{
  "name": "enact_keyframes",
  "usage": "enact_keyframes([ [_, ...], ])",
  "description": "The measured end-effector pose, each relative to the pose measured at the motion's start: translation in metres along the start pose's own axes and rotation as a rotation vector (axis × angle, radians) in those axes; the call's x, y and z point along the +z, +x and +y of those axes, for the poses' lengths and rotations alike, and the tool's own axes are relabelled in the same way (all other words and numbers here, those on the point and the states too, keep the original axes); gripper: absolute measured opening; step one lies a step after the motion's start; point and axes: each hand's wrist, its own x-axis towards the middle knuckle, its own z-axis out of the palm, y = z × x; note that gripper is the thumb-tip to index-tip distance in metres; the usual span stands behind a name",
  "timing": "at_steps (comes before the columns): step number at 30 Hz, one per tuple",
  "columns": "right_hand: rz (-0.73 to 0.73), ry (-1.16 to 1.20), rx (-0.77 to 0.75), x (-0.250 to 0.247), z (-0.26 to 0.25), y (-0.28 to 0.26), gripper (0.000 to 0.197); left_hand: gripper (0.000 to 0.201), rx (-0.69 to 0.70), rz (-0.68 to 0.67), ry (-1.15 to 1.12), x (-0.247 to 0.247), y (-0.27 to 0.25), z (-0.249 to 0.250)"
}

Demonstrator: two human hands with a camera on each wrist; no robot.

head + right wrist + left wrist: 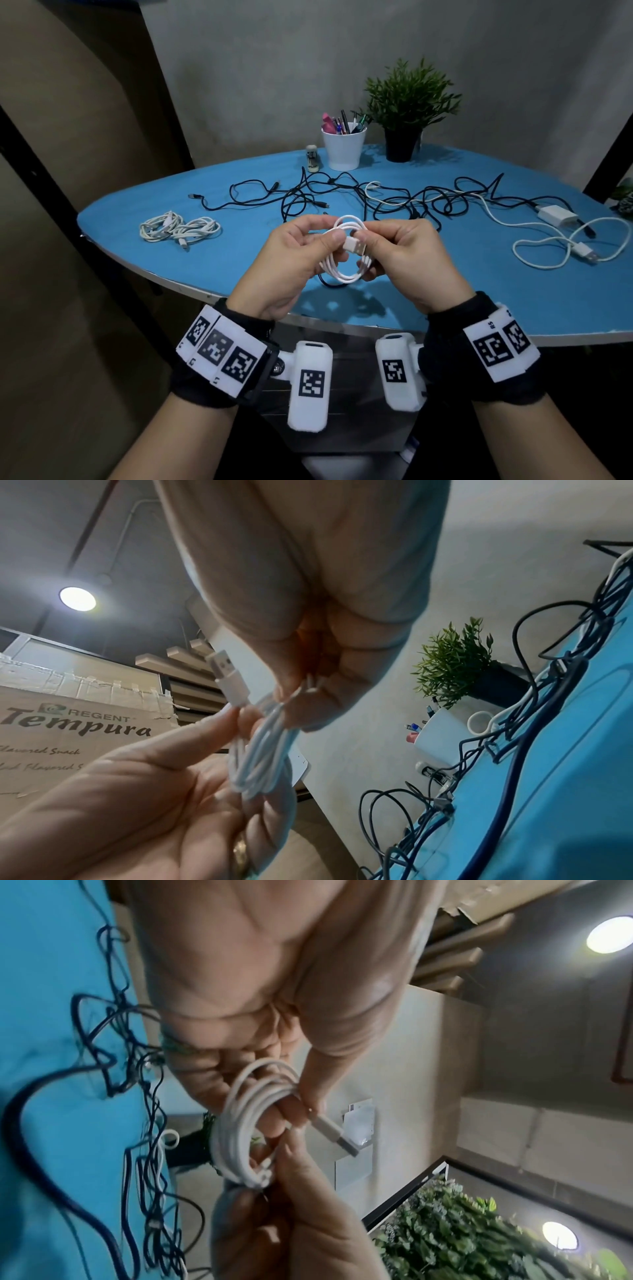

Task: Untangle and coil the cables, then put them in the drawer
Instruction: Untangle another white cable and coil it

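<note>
Both hands hold a small coil of white cable above the near edge of the blue table. My left hand pinches the cable just behind its USB plug and steadies the coil's left side. The right hand pinches the loops on the right side. The plug sticks out free between the hands. Two coiled white cables lie at the table's left. A tangle of black cables sprawls across the middle. I see no drawer.
A loose white cable with a white adapter lies at the right. At the back stand a white pen cup, a potted plant and a stapler. A metal unit sits under the table's front edge.
</note>
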Motion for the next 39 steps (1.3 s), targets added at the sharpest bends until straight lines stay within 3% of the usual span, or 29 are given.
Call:
enact_keyframes([
  [4, -0.017, -0.001, 0.005, -0.002, 0.0, 0.0, 0.016, 0.011, -0.054, -0.045, -0.055, 0.002, 0.0, -0.003],
  [8, -0.003, 0.016, -0.009, -0.004, -0.005, -0.002, 0.017, 0.019, -0.063, -0.068, 0.067, 0.001, 0.002, -0.004],
  [12, 0.01, -0.001, -0.046, -0.002, -0.006, -0.003, 0.032, 0.022, -0.032, -0.074, 0.177, 0.001, 0.002, -0.001],
  [16, -0.045, -0.097, -0.059, -0.002, -0.01, -0.005, 0.027, 0.015, -0.007, -0.154, 0.384, -0.002, 0.0, 0.002],
  [20, -0.063, -0.193, -0.054, -0.001, -0.01, -0.007, 0.022, 0.031, -0.038, -0.203, 0.618, -0.005, -0.005, 0.008],
  [24, -0.071, -0.242, -0.047, 0.0, -0.008, -0.008, 0.021, 0.014, -0.001, -0.225, 0.911, -0.008, -0.005, 0.018],
  [28, -0.063, -0.276, -0.035, 0.0, -0.006, -0.008, 0.02, 0.009, 0.083, -0.126, 1.048, -0.009, -0.004, 0.02],
  [34, -0.005, -0.25, -0.021, -0.002, -0.01, -0.007, 0.02, 0.021, 0.225, 0.122, 1.079, -0.004, -0.007, 0.017],
  [39, -0.009, -0.264, -0.031, -0.001, -0.013, -0.009, 0.02, 0.02, 0.235, 0.135, 1.152, -0.002, -0.009, 0.015],
])
